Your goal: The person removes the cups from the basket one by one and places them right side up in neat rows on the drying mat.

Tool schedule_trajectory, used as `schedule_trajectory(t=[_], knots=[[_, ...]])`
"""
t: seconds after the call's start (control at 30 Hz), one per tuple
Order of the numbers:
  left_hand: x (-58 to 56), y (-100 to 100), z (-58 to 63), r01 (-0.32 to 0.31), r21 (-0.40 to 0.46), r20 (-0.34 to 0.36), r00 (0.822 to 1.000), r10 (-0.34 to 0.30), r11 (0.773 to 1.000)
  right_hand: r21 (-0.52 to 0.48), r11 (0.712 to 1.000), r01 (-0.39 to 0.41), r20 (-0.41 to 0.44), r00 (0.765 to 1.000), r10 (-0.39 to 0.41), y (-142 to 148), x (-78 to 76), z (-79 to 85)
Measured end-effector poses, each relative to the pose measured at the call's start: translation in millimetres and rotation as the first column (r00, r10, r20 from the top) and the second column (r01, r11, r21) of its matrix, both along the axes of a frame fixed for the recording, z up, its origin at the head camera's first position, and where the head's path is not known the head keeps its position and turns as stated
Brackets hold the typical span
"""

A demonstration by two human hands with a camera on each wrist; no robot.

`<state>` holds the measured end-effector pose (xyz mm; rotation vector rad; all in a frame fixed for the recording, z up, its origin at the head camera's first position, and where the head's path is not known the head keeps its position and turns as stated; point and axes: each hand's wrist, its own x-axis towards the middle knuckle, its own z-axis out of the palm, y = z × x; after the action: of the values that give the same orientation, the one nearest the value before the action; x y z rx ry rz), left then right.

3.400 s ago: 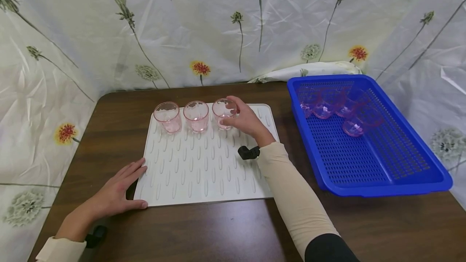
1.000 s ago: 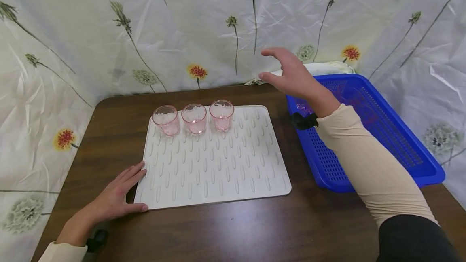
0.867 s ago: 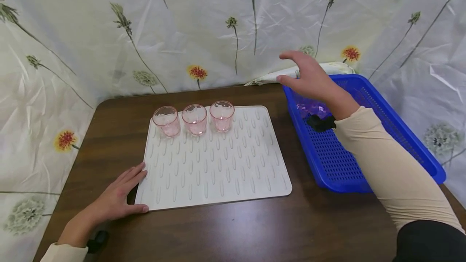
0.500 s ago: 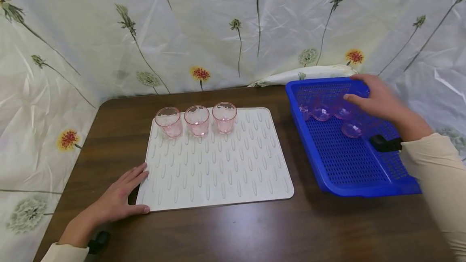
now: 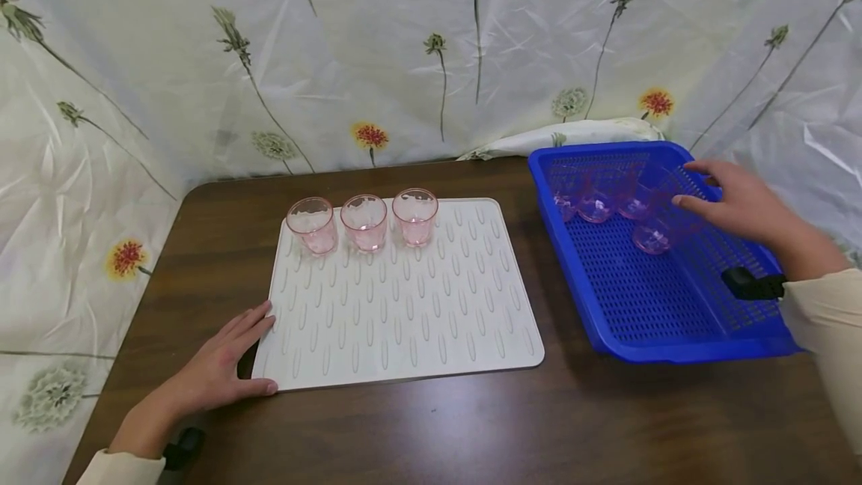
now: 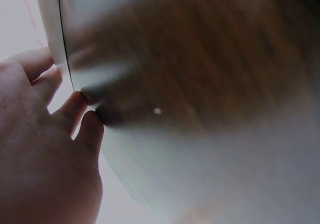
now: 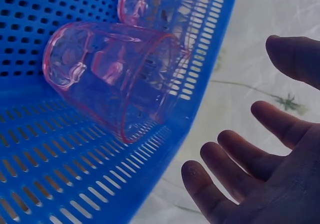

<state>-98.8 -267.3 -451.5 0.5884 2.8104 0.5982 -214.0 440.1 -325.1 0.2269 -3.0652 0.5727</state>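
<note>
My left hand (image 5: 212, 365) rests with spread fingers at the left edge of a white ribbed mat (image 5: 404, 313), fingertips and thumb on its border. Along the mat's back edge three pink-tinted clear glasses stand upright in a row: the left glass (image 5: 316, 230), the middle glass (image 5: 366, 227) and the right glass (image 5: 415, 219). My right hand (image 5: 747, 204) hovers over the right side of a blue plastic basket (image 5: 592, 320), fingers apart and holding nothing. Nearest to it in the basket is a tilted pink glass (image 7: 110, 73). Several more glasses (image 5: 595, 204) lie along the basket's back.
The dark wooden table (image 5: 431, 432) carries the mat and basket. A flowered curtain (image 5: 404, 58) hangs close behind and at both sides, with a bunched fold (image 5: 572, 133) behind the basket. The basket's raised rim stands to the right of the mat.
My right hand let go of the right glass on the mat, then moved right over the basket. The left hand has stayed at the mat's edge.
</note>
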Motion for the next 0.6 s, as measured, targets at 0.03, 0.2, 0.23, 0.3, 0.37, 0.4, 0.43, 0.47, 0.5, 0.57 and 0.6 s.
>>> schedule_trajectory(t=[0.03, 0.2, 0.23, 0.3, 0.37, 0.4, 0.43, 0.47, 0.5, 0.57, 0.6], knots=[[0.0, 0, -0.1, -0.002, -0.001, 0.003, 1.0, 0.002, 1.0, 0.004, 1.0, 0.002, 0.011, 1.0, -0.002, 0, -0.2, -1.3], [0.1, -1, -0.6, 0.006, 0.008, -0.005, 1.0, -0.006, 1.0, 0.045, 0.999, -0.011, 0.026, 1.0, 0.01, 2, -2.5, -7.3], [0.0, 0, -0.6, 0.005, 0.008, -0.005, 1.0, -0.005, 1.0, 0.063, 0.998, -0.015, 0.029, 0.999, 0.013, 2, -2.9, -8.6], [-0.1, -1, -1.3, 0.012, 0.009, -0.01, 1.0, -0.012, 1.0, 0.095, 0.995, -0.027, 0.03, 0.999, 0.025, 2, -3.6, -11.4], [-0.5, -1, -1.3, 0.016, 0.008, -0.016, 1.0, -0.015, 1.0, 0.118, 0.992, -0.034, 0.054, 0.998, 0.027, 3, -4.1, -13.5], [-0.6, -1, -1.1, 0.017, 0.008, -0.019, 1.0, -0.016, 1.0, 0.121, 0.992, -0.033, 0.064, 0.998, 0.025, 3, -4.4, -14.5], [-0.9, -1, -1.2, 0.018, 0.007, -0.021, 1.0, -0.018, 1.0, 0.123, 0.992, -0.034, 0.071, 0.997, 0.025, 3, -4.9, -15.3], [-1.1, -1, -1.1, 0.019, 0.007, -0.023, 1.0, -0.019, 1.0, 0.126, 0.991, -0.034, 0.078, 0.997, 0.025, 3, -5.6, -16.2], [-1.2, -1, -1.0, 0.019, 0.007, -0.024, 1.0, -0.019, 1.0, 0.13, 0.991, -0.032, 0.086, 0.996, 0.021, 3, -6.4, -17.1], [-1.2, -1, -0.9, 0.018, 0.01, -0.022, 1.0, -0.018, 1.0, 0.145, 0.989, -0.031, 0.086, 0.996, 0.018, 3, -7.8, -19.4], [-1.1, -1, -1.0, 0.018, 0.012, -0.019, 1.0, -0.017, 1.0, 0.153, 0.988, -0.029, 0.089, 0.996, 0.015, 3, -8.5, -20.8]])
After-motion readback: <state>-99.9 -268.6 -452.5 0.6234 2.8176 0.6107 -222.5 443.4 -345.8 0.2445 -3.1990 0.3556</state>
